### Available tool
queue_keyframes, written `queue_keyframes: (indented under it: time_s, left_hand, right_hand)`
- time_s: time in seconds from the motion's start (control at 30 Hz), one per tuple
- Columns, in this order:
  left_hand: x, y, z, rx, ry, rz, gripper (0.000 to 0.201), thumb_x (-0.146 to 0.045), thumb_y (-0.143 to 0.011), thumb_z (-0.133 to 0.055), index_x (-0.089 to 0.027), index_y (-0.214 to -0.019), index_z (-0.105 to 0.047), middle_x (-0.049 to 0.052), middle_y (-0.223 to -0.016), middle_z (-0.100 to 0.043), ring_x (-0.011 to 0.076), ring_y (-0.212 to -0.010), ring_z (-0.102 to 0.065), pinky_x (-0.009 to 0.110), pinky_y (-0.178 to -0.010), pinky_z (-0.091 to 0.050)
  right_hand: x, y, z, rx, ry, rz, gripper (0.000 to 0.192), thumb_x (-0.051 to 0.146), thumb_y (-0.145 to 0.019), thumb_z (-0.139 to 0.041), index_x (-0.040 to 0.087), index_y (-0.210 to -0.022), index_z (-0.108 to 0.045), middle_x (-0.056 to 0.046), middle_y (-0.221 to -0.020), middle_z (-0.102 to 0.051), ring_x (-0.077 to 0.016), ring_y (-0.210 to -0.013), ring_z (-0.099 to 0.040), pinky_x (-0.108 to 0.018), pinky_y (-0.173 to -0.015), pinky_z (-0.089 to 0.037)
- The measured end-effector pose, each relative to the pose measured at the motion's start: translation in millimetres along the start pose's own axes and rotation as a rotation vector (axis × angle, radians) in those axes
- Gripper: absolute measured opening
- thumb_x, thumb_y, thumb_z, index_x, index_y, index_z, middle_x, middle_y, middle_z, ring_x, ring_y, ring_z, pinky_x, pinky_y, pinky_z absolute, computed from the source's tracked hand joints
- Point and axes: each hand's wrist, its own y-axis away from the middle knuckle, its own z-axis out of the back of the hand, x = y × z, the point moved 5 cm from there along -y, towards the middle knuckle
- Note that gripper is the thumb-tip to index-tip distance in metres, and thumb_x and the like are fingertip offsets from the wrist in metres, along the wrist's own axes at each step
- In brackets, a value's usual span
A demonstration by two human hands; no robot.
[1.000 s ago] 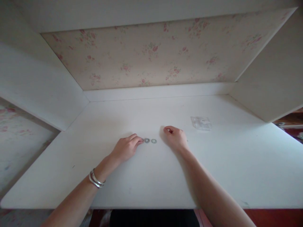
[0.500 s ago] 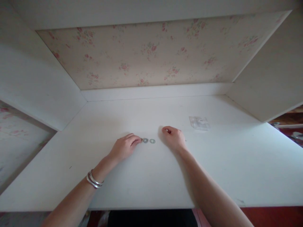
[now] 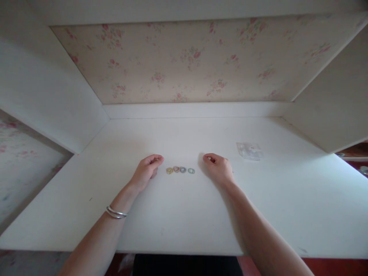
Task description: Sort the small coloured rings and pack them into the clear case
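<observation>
Several small thin rings lie in a short row on the white tabletop: a yellow ring at the left, then a pinkish ring, a grey ring, and a pale green ring slightly apart at the right. My left hand is just left of the yellow ring, thumb and forefinger pinched; whether something small is between them I cannot make out. To the right of the row, my right hand rests closed on the table, its fingers curled against the thumb. What it may hold is hidden.
A clear plastic bag lies on the white table beyond my right hand. White side panels and a floral-papered back wall bound the table. Metal bangles circle my left wrist.
My left hand has drawn back from the row and lifted a little, uncovering the yellow and pinkish rings. The right hand keeps its pose; the whole view has shifted slightly.
</observation>
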Motion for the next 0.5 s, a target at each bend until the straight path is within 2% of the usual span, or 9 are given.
queue_keyframes:
  time_s: [0.13,0.3,0.4,0.5]
  left_hand:
    - [3.3,-1.9,6.1,-0.011,0.101,0.017,0.027,-0.04,-0.074,-0.066,-0.017,-0.082,-0.055,-0.011,-0.046,-0.019,0.003,-0.037,-0.015,0.019,-0.036,-0.011]
    - [4.2,-2.4,8.0,-0.031,0.124,0.006,0.027,-0.04,-0.073,-0.067,-0.017,-0.081,-0.055,-0.011,-0.047,-0.019,0.0025,-0.037,-0.016,0.019,-0.036,-0.011]
    - [3.9,-1.9,7.3,-0.025,0.127,0.009,0.027,-0.04,-0.073,-0.068,-0.017,-0.081,-0.055,-0.011,-0.048,-0.019,0.0023,-0.037,-0.016,0.018,-0.036,-0.011]
    - [3.9,-1.5,6.9,-0.017,0.127,0.009,0.027,-0.039,-0.073,-0.068,-0.016,-0.081,-0.056,-0.011,-0.048,-0.02,0.002,-0.037,-0.015,0.018,-0.036,-0.01]
  right_hand:
    - [-0.9,0.1,-1.9,-0.006,-0.026,0.02,0.028,0.043,-0.079,-0.049,0.029,-0.086,-0.072,0.0,-0.07,-0.067,-0.0157,-0.063,-0.058,-0.025,-0.056,-0.036]
    - [-2.0,-0.4,-0.8,-0.081,-0.142,0.022,0.029,0.042,-0.079,-0.05,0.024,-0.086,-0.071,-0.001,-0.069,-0.066,-0.0153,-0.063,-0.057,-0.026,-0.06,-0.039]
    - [-1.5,-1.4,10.0,-0.184,-0.124,0.09,0.031,0.041,-0.082,-0.047,0.021,-0.085,-0.071,-0.003,-0.075,-0.065,-0.0152,-0.065,-0.056,-0.028,-0.064,-0.04]
    - [-6.6,-2.1,30.9,-0.362,0.005,0.121,0.034,0.041,-0.083,-0.044,0.021,-0.092,-0.07,-0.006,-0.087,-0.062,-0.0178,-0.076,-0.054,-0.032,-0.073,-0.04]
